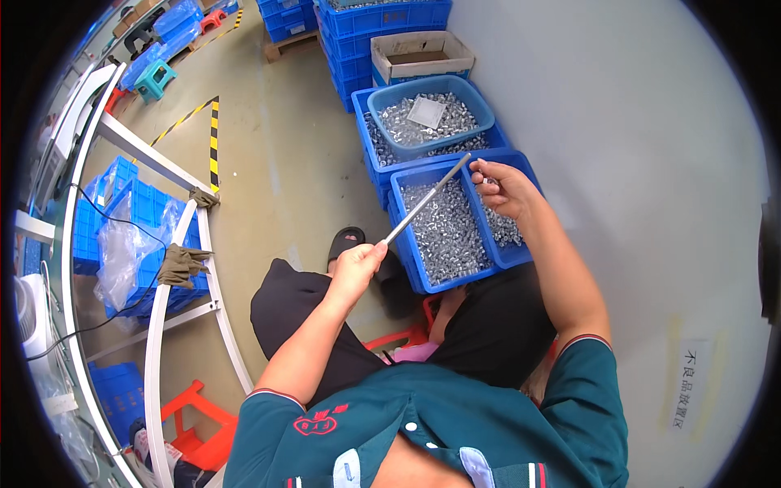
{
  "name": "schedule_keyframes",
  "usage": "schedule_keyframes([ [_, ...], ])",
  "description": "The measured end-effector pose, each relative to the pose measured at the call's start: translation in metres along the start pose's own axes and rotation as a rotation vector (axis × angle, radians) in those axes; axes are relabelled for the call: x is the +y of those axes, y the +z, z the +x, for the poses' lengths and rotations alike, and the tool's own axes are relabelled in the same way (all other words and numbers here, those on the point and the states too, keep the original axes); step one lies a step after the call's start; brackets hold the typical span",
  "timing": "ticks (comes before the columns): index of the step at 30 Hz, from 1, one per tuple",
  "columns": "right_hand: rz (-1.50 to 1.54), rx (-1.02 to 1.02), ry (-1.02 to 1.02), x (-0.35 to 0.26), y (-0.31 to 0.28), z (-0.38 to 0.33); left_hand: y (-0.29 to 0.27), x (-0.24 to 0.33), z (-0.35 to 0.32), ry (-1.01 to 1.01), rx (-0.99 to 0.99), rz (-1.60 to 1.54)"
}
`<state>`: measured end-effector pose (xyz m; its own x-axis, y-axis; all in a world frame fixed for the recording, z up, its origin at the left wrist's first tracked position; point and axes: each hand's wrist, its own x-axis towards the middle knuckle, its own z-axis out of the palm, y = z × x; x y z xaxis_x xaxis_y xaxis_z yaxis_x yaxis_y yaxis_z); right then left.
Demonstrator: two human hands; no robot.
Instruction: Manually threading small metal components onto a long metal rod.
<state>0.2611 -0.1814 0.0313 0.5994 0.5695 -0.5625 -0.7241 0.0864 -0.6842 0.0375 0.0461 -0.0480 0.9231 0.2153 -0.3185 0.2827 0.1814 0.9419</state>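
My left hand (358,268) is closed round the lower end of a thin grey metal rod (427,201). The rod slants up to the right, over a blue bin (423,276) filled with small silvery metal parts (447,232). Close to the rod's far tip is my right hand (504,187), fingers curled, with small metal pieces showing between them. Below that hand lies a second blue bin (514,259) with more of the same parts, partly covered by my forearm.
Behind stands a light-blue tub (486,122) of metal parts with a white square piece (425,112) on top. An open carton (423,69) and stacked blue crates (346,49) are farther back. A white wall (651,163) rises at right; a white metal frame (159,154) stands left.
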Motion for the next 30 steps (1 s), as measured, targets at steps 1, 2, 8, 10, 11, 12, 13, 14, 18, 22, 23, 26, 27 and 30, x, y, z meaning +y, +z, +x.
schedule_keyframes([
  [1, 0.033, -0.047, -0.005, 0.0, 0.0, -0.002, 0.0, 0.001, -0.001, 0.012, -0.002, 0.022],
  [2, 0.067, -0.095, -0.011, -0.001, -0.001, -0.003, 0.0, 0.0, -0.001, 0.017, 0.0, 0.021],
  [8, 0.104, -0.071, -0.114, -0.001, 0.014, -0.015, -0.002, -0.004, -0.001, 0.049, -0.004, 0.147],
  [10, 0.125, -0.075, -0.143, 0.0, 0.017, -0.016, -0.001, -0.003, -0.003, 0.051, -0.012, 0.199],
  [11, 0.125, -0.098, -0.161, 0.0, 0.017, -0.016, 0.0, -0.002, -0.003, 0.053, -0.012, 0.198],
  [12, 0.126, -0.121, -0.18, 0.001, 0.017, -0.016, 0.001, -0.001, -0.003, 0.069, -0.012, 0.195],
  [13, 0.126, -0.122, -0.179, 0.003, 0.021, -0.016, 0.001, 0.0, -0.003, 0.083, -0.01, 0.193],
  [14, 0.091, -0.099, -0.185, 0.004, 0.025, -0.017, 0.0, 0.0, -0.003, 0.084, -0.009, 0.193],
  [18, 0.079, -0.08, -0.203, 0.009, 0.03, -0.012, -0.001, -0.001, -0.004, 0.109, 0.022, 0.273],
  [22, 0.114, -0.1, -0.303, 0.013, 0.04, -0.012, -0.001, 0.001, -0.004, 0.132, 0.03, 0.265],
  [23, 0.119, -0.111, -0.33, 0.013, 0.045, -0.014, -0.002, 0.001, -0.005, 0.128, 0.031, 0.268],
  [26, -0.011, -0.051, -0.365, 0.011, 0.05, -0.014, -0.001, 0.0, -0.006, 0.161, 0.109, 0.345],
  [27, -0.108, -0.008, -0.386, 0.012, 0.051, -0.014, -0.001, -0.001, -0.006, 0.169, 0.118, 0.352],
  [30, 0.161, -0.044, -0.386, 0.017, 0.056, -0.013, 0.007, 0.006, -0.009, 0.106, 0.034, 0.142],
])
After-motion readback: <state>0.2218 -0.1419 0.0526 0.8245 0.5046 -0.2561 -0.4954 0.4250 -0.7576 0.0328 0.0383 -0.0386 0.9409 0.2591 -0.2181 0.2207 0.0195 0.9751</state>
